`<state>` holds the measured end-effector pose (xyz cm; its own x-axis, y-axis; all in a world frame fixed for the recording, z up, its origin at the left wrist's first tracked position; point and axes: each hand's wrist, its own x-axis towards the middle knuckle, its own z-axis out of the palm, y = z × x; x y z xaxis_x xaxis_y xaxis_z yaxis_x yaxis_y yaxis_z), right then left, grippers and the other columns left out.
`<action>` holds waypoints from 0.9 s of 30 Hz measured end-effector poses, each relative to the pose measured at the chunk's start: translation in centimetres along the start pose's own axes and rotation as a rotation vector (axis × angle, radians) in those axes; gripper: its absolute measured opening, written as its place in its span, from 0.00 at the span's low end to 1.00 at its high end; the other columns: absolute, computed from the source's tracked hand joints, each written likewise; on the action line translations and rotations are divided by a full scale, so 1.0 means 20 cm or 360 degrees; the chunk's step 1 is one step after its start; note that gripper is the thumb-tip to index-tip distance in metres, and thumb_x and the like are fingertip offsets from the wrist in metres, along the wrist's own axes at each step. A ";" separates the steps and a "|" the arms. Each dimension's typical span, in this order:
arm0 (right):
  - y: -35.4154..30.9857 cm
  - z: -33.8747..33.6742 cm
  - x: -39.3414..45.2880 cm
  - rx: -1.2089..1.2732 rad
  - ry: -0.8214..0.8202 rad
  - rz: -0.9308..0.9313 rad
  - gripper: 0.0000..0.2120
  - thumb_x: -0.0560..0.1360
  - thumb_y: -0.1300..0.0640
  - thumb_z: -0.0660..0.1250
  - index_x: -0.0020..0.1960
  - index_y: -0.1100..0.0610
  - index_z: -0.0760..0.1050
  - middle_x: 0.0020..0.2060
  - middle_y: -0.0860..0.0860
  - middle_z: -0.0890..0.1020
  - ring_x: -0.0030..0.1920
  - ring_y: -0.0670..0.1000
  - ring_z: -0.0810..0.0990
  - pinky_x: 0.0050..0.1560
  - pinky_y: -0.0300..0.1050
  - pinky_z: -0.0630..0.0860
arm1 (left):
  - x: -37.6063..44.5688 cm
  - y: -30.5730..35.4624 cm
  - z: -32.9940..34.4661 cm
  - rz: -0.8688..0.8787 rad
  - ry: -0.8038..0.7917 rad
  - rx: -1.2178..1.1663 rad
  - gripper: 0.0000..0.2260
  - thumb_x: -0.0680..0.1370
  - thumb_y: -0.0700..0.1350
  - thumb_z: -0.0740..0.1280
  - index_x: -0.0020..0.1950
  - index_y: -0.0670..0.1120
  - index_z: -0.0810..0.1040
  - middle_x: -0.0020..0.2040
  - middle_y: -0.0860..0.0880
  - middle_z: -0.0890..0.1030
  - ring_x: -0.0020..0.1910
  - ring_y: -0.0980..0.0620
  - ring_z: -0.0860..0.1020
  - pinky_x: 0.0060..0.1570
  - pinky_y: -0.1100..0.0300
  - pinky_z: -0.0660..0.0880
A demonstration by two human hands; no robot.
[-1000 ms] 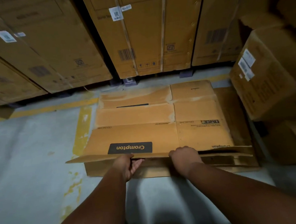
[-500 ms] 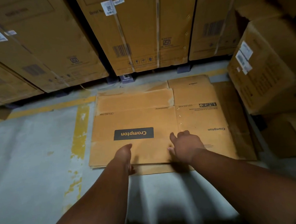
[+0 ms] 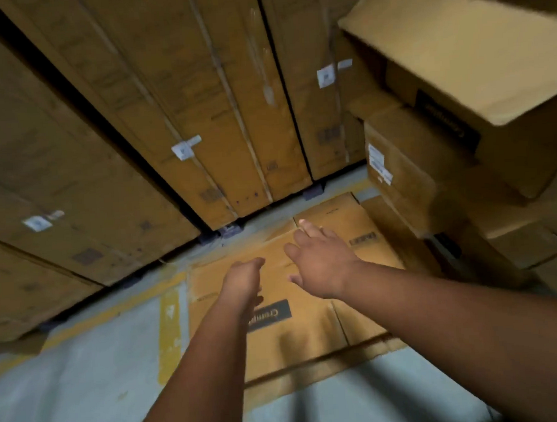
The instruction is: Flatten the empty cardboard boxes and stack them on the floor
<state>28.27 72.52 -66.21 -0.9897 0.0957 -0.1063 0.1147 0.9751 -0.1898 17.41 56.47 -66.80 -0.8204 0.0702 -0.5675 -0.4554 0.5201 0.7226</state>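
A flattened brown cardboard box (image 3: 296, 332) with a black "Crompton" label lies on the grey floor, on top of other flat cardboard (image 3: 314, 372) whose edges show along the near side. My left hand (image 3: 243, 282) hangs above the box with its fingers loosely curled and holds nothing. My right hand (image 3: 320, 262) is spread open over the far part of the box, fingers straight, gripping nothing. Whether either hand touches the cardboard I cannot tell; the frame is blurred.
Tall strapped cartons (image 3: 156, 120) with white labels stand along the back. Stacked boxes (image 3: 459, 111) crowd the right side, one with a raised flap. Yellow floor lines (image 3: 168, 326) run left of the flat pile, with grey concrete floor (image 3: 70, 383) beyond.
The box top was pressed flat onto the pile. Both hands have let go of its near edge and lifted away over it. The camera has tilted up and back.
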 end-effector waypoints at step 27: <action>1.69 -1.28 -1.37 0.0006 0.0244 0.0865 0.43 0.76 0.23 0.65 0.84 0.42 0.63 0.83 0.52 0.65 0.86 0.61 0.53 0.79 0.79 0.49 | -1.84 1.37 1.57 0.1727 -0.0404 0.1888 0.28 0.78 0.61 0.77 0.75 0.55 0.76 0.71 0.53 0.79 0.67 0.51 0.76 0.67 0.53 0.77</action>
<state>57.17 108.00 -44.82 -0.7893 0.6123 -0.0468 0.6115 0.7767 -0.1510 46.03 94.86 -38.46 -0.4309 0.8888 -0.1562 0.8724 0.4546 0.1798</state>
